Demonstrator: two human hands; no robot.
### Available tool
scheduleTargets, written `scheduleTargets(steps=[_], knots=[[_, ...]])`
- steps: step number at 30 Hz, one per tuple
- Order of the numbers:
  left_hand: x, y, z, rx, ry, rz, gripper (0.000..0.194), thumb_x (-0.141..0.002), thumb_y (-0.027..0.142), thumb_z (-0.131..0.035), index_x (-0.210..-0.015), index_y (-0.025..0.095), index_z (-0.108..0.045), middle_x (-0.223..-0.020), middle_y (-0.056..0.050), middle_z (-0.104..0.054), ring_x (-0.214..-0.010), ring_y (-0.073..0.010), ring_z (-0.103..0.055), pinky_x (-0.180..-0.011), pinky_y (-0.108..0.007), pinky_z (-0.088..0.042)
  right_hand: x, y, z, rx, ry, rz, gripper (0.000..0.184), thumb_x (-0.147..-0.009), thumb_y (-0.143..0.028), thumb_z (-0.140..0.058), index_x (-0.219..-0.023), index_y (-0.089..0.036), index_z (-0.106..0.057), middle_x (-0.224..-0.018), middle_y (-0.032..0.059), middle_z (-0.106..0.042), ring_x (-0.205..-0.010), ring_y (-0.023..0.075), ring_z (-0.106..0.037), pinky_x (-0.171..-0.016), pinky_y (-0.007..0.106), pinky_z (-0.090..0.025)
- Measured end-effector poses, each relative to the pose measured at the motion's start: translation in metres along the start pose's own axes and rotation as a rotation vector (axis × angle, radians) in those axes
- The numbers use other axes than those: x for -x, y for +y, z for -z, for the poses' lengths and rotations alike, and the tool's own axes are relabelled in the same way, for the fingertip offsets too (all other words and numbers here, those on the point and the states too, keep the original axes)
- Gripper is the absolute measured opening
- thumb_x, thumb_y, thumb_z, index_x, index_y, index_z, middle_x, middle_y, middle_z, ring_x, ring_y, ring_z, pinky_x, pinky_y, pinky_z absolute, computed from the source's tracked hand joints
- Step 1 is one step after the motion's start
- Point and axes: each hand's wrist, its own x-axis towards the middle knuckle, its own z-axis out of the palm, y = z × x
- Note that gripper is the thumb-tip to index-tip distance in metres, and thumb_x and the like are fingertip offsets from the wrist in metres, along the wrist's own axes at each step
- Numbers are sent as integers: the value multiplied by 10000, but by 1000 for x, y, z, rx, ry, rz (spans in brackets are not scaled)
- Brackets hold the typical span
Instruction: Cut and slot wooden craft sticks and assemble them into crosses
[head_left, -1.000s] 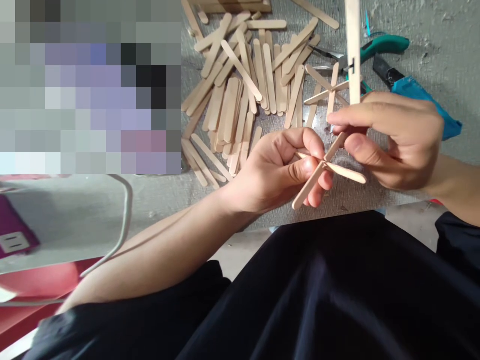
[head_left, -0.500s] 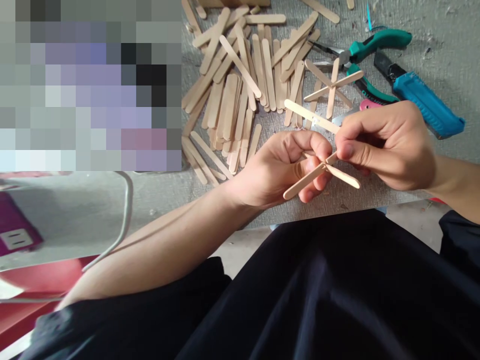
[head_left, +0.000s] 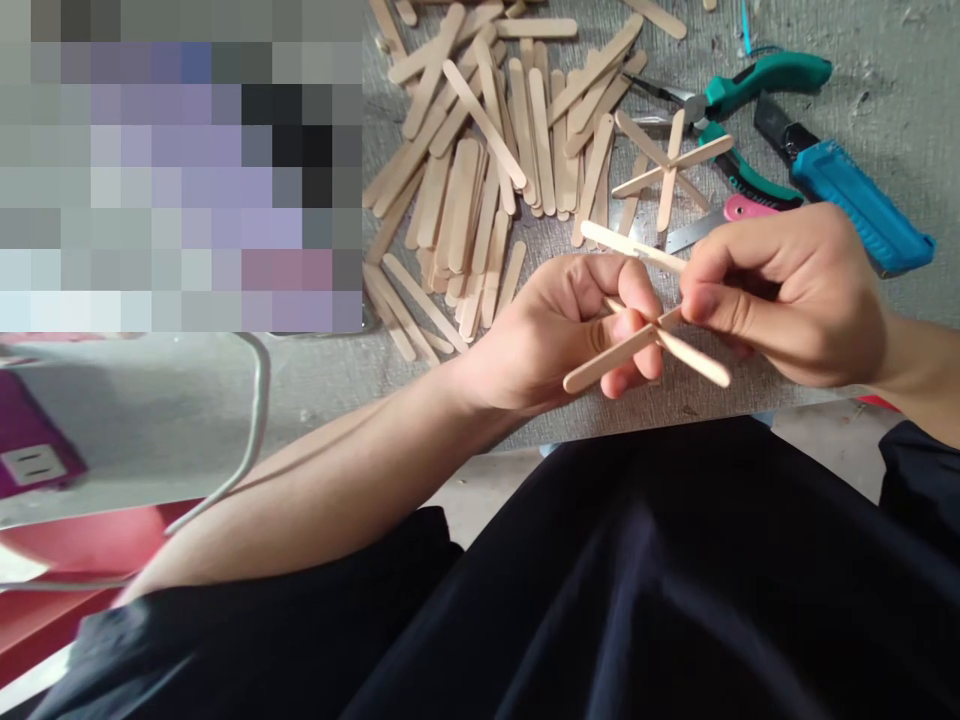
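Note:
My left hand [head_left: 592, 325] is closed, its thumb and fingers pinching a pair of crossed craft sticks [head_left: 606, 361] near their crossing. One arm of the cross points down and right, away from the fingers. My right hand [head_left: 787, 295] is closed too, with thumb and forefinger on a single craft stick [head_left: 615, 238] that juts out to the left above the cross. The right thumb also meets the upper right end of the cross; whether it grips that end I cannot tell. Just beyond lies a six-armed star of craft sticks [head_left: 670, 167].
A heap of loose craft sticks [head_left: 461, 200] covers the table's left middle. At right lie pliers with teal handles [head_left: 772, 80], a blue utility knife [head_left: 862, 205] and a pink-handled blade [head_left: 742, 207]. A grey cable [head_left: 259, 410] runs beside my left forearm.
Both hands keep their grips. The right hand and its stick have shifted slightly right, and the cross has turned a little. The whole view has moved slightly.

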Motion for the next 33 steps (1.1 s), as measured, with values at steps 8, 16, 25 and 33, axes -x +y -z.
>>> scheduleTargets(steps=[8, 16, 25, 33], knots=[[9, 2, 2, 23, -13, 82, 247, -1032, 311, -842, -876, 176, -705, -642, 21, -746, -398, -79, -634, -437, -141, -517, 0, -6, 5, 120, -31, 2, 313, -1092, -358, -759, -821, -210, -711, -671, -33, -625, -567, 102, -487, -518, 288, -413], [2, 2, 4, 3, 5, 27, 278, -956, 313, -934, -952, 132, -723, -705, -17, -779, -518, -121, -732, -479, -169, -595, 3, 7, 1, 186, 98, 21, 328, -1102, -400, -741, -839, -225, -653, -678, -31, -601, -582, 127, -509, -547, 310, -412], [7, 4, -2, 49, 10, 90, 291, -989, 367, -897, -922, 155, -708, -691, 8, -731, -457, -77, -637, -457, -165, -523, 1, 11, 3, 269, 63, 175, 255, -1111, -244, -703, -863, -236, -645, -741, -37, -614, -677, 130, -542, -641, 310, -445], [5, 6, -6, -27, 75, 118, 393, -952, 466, -928, -879, 177, -671, -654, 12, -695, -467, -88, -631, -432, -176, -448, -1, 10, 1, 384, 206, 345, 271, -1097, -287, -663, -830, -243, -659, -718, 2, -629, -675, 156, -535, -647, 344, -446]])
